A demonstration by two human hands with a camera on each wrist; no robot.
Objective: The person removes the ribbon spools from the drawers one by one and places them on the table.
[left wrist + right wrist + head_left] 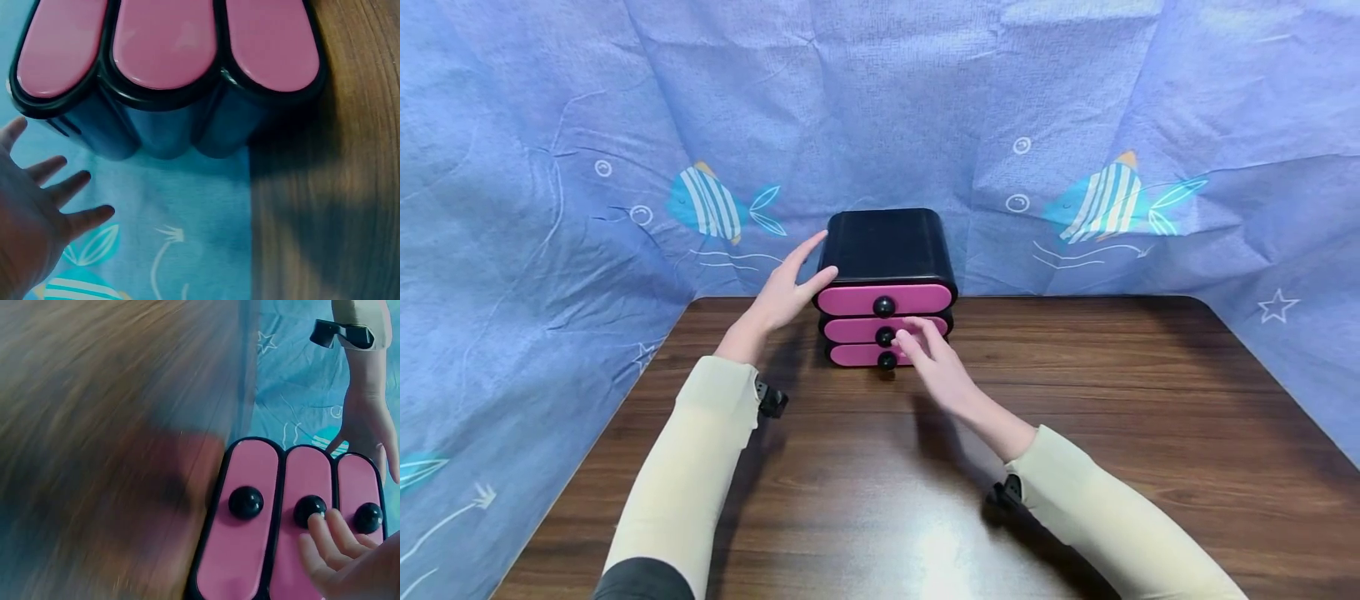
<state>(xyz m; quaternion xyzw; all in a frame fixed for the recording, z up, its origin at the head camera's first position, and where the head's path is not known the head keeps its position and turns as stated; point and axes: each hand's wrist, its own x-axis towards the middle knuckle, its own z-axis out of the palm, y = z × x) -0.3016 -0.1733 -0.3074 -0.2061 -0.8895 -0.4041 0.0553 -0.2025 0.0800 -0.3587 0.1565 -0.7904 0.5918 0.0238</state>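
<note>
The left hand (780, 297) flanked the drawers (883, 289); the right hand (943, 368) was in front.
The left, spread wide, gripped nothing; the drawers stood at the table's (1105, 367) back; the right, loosely bent, gripped nothing by the middle knob (884, 337), touch unclear.

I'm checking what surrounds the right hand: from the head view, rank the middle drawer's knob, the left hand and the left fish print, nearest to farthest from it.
1. Middle drawer's knob: just left of the right hand.
2. Left hand: farther left, at the black cabinet's left side.
3. Left fish print: farthest left, on the backdrop behind.
</note>
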